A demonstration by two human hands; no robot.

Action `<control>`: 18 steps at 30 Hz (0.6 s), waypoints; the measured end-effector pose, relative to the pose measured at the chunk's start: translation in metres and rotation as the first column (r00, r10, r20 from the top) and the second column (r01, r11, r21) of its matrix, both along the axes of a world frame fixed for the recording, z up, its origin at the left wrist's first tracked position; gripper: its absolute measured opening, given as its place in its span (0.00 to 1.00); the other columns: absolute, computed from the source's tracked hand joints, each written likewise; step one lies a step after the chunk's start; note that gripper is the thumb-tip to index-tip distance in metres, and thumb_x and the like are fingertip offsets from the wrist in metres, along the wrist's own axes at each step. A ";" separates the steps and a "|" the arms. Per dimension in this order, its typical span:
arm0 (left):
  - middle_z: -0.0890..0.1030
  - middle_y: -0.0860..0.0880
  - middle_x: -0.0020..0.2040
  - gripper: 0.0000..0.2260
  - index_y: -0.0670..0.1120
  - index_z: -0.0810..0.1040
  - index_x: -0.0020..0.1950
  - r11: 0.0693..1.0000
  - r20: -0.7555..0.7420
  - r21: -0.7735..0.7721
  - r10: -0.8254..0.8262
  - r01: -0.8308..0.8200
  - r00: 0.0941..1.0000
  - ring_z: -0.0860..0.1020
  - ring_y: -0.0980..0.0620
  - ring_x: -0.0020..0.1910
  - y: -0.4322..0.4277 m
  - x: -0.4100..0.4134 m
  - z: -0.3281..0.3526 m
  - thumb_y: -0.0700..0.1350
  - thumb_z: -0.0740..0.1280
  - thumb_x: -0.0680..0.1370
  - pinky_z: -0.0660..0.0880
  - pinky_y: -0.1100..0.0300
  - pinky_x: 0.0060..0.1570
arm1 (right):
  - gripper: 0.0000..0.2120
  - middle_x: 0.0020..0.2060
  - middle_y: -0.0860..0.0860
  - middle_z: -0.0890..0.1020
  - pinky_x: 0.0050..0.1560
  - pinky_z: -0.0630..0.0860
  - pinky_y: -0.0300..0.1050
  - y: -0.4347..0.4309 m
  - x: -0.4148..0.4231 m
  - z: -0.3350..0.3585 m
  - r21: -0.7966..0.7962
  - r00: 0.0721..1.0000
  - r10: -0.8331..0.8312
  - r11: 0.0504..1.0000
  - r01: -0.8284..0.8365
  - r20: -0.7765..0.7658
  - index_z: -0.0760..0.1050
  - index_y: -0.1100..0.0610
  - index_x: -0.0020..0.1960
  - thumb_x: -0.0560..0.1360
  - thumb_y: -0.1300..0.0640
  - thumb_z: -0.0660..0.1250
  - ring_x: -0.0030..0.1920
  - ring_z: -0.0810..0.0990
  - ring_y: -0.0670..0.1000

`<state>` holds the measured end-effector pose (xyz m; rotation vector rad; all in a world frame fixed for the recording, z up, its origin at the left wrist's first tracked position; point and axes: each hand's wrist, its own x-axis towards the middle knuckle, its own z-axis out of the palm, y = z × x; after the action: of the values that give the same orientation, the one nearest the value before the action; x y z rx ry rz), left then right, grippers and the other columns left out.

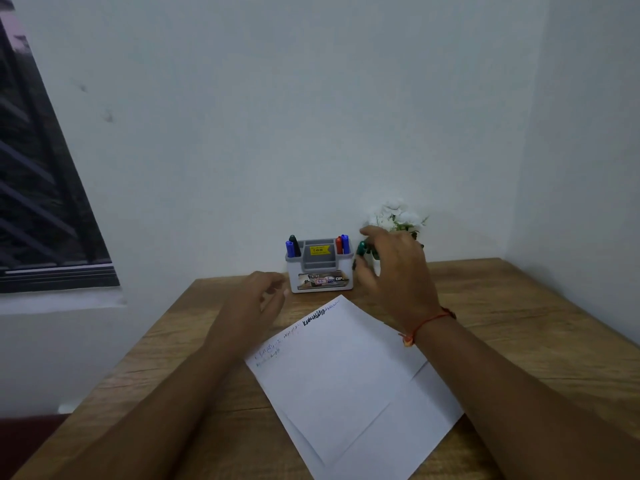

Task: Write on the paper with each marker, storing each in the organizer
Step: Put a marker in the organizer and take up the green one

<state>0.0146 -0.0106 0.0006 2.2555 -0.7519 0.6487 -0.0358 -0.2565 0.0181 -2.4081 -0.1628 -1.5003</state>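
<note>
A wooden table (519, 306) stands in a white corner, a sheet of paper (349, 386) lying skewed on it with scribbled lines along its far-left edge. At the wall sits a grey organizer (320, 271): blue and black markers in its left slot, red and blue in its right. The right hand (394, 268) holds a green marker (360, 252) just beside the organizer's right end, in front of white flowers (398, 216). The left hand (258, 297) hovers loosely curled, empty, near the organizer's left side
</note>
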 end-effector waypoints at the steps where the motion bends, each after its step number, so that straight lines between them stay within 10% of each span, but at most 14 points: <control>1: 0.80 0.54 0.51 0.10 0.48 0.79 0.60 1.000 0.001 -0.021 -0.011 0.011 1.000 0.78 0.57 0.49 -0.002 -0.002 0.001 0.46 0.66 0.79 0.78 0.56 0.48 | 0.19 0.47 0.54 0.83 0.50 0.76 0.53 0.005 -0.001 0.000 -0.005 1.000 0.020 1.000 -0.020 -0.005 0.77 0.57 0.64 0.74 0.55 0.70 0.49 0.78 0.56; 6: 0.79 0.57 0.49 0.12 0.49 0.78 0.62 0.997 0.017 -0.066 -0.045 0.046 0.999 0.77 0.63 0.46 -0.010 -0.014 0.008 0.49 0.66 0.80 0.71 0.74 0.41 | 0.14 0.46 0.53 0.82 0.50 0.72 0.47 0.023 -0.002 -0.001 -0.094 0.997 0.065 0.994 -0.061 0.041 0.80 0.58 0.58 0.72 0.57 0.72 0.48 0.77 0.55; 18: 0.82 0.59 0.44 0.15 0.55 0.78 0.54 0.964 0.006 -0.169 -0.206 0.204 0.978 0.81 0.59 0.47 -0.014 -0.026 0.008 0.60 0.56 0.80 0.77 0.60 0.46 | 0.14 0.46 0.53 0.79 0.42 0.74 0.44 0.040 -0.007 -0.004 -0.082 0.955 0.289 0.952 -0.294 -0.066 0.76 0.58 0.62 0.83 0.53 0.57 0.43 0.76 0.51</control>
<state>-0.0114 -0.0248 0.0090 1.9937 -0.8775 0.5763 -0.0430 -0.2164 0.0141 -2.3628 -0.5614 -1.3193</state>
